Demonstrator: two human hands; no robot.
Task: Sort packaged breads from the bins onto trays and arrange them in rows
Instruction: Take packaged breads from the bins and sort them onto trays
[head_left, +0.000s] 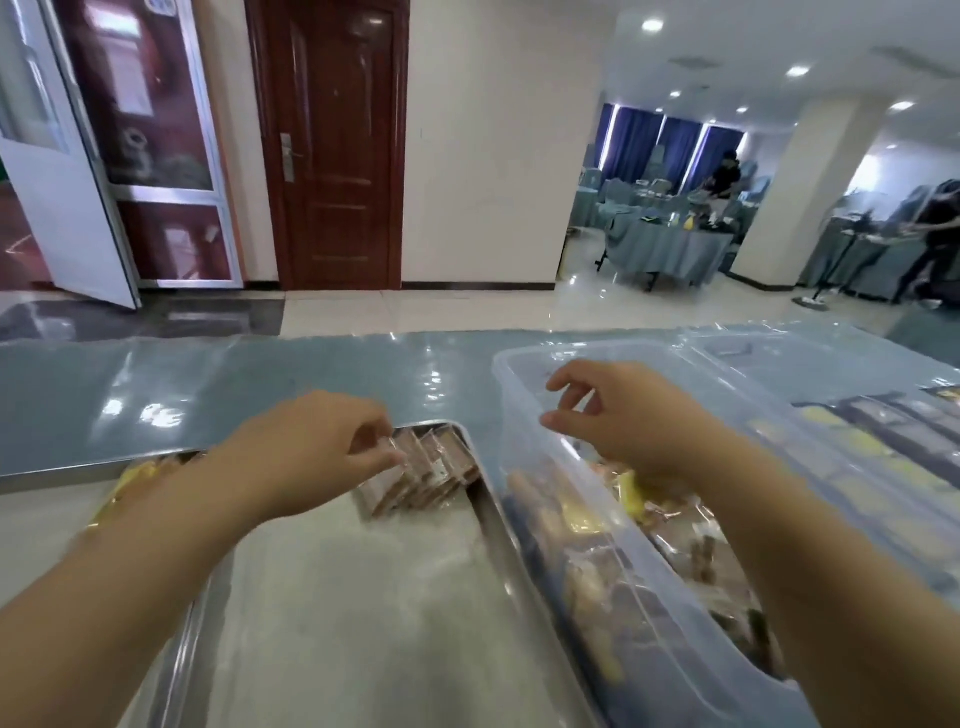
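Now the left hand pinches a wrapped bread on the tray; the right hand, fingers loose, holds nothing.

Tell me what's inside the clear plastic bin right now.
Mixed packaged breads, brown and yellow, piled in the clear bin. The right hand and forearm cover part of the pile.

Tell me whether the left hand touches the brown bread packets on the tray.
Touching. The head view shows the left hand pinching the nearest brown bread packet by its wrapper.

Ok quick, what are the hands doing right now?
Left hand: pinches a brown bread packet on the tray.
Right hand: open, empty, above the bin.
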